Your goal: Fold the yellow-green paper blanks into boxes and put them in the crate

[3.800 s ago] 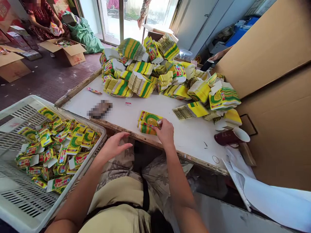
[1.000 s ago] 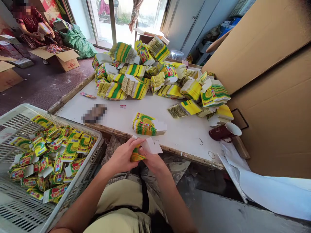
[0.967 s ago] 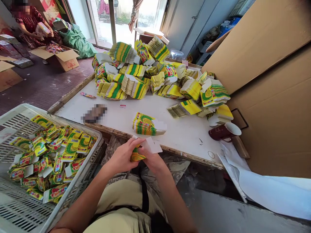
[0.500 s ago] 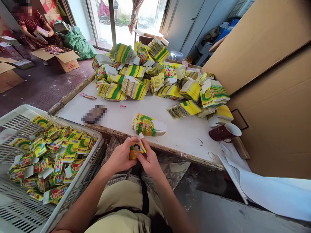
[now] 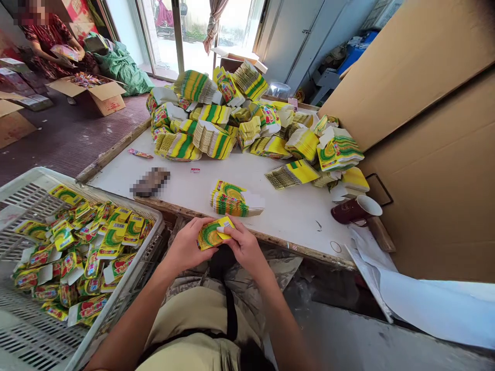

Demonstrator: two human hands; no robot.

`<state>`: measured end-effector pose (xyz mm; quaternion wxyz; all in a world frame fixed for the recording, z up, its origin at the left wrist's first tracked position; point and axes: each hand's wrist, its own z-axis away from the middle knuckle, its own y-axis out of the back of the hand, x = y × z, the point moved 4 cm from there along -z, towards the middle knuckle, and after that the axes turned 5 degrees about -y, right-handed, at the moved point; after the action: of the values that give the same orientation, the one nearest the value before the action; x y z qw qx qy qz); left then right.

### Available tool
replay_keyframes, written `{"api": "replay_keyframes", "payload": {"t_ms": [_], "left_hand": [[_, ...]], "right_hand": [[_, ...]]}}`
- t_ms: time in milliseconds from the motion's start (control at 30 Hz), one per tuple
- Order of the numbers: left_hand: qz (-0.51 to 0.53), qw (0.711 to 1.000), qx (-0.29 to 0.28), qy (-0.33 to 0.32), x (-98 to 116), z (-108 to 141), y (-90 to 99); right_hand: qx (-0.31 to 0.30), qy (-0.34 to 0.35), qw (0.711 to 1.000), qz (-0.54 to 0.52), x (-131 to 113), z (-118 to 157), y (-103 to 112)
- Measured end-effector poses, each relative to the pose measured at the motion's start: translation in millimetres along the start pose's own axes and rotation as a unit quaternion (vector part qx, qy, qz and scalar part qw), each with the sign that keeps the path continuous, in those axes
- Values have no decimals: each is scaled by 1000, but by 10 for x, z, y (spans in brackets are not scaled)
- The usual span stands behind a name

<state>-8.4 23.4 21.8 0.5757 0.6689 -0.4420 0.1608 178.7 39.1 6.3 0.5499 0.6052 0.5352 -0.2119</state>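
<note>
Between my two hands, just off the table's front edge, is a small yellow and green carton (image 5: 211, 234), its printed face turned up. My left hand (image 5: 188, 246) grips its left end. At the right end, the fingers of my right hand (image 5: 243, 247) close on it, with the thumb over a flap. Right beyond my hands, a fanned stack of flat cartons (image 5: 232, 200) lies on the table (image 5: 178, 180). To my left, a white plastic crate (image 5: 149, 234) holds many formed cartons (image 5: 112, 239).
Bundles of flat cartons (image 5: 216, 139) are heaped at the back of the table. A dark red mug (image 5: 350, 211) stands at the right, before large cardboard sheets (image 5: 436, 180). At the far left a person (image 5: 54, 44) sits by an open cardboard box (image 5: 104, 98).
The carton has turned in my hands: its open end showed before, and now its flat printed face does. My right thumb has moved onto the flap. The stack and crate are unchanged.
</note>
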Motion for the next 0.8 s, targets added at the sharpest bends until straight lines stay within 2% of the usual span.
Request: {"api": "replay_keyframes", "payload": {"t_ms": [133, 300, 433, 533, 633, 700, 800], "left_hand": [[36, 999, -17, 0, -4, 8, 13], [-15, 999, 20, -38, 42, -59, 63], [8, 999, 8, -33, 42, -80, 11], [8, 1000, 5, -20, 29, -76, 36], [-33, 999, -5, -3, -65, 16, 304], [-101, 994, 6, 29, -200, 160, 660], [-245, 964, 61, 79, -382, 426, 1280]], "right_hand": [[-72, -15, 997, -10, -45, -24, 98], [19, -75, 995, -69, 13, -61, 60], [10, -125, 976, -178, 118, -35, -87], [12, -147, 972, -182, 151, -27, -170], [26, -119, 985, -121, 161, -113, -147], [81, -101, 991, -47, 219, -236, -7], [183, -103, 971, 110, 381, -470, 285]]}}
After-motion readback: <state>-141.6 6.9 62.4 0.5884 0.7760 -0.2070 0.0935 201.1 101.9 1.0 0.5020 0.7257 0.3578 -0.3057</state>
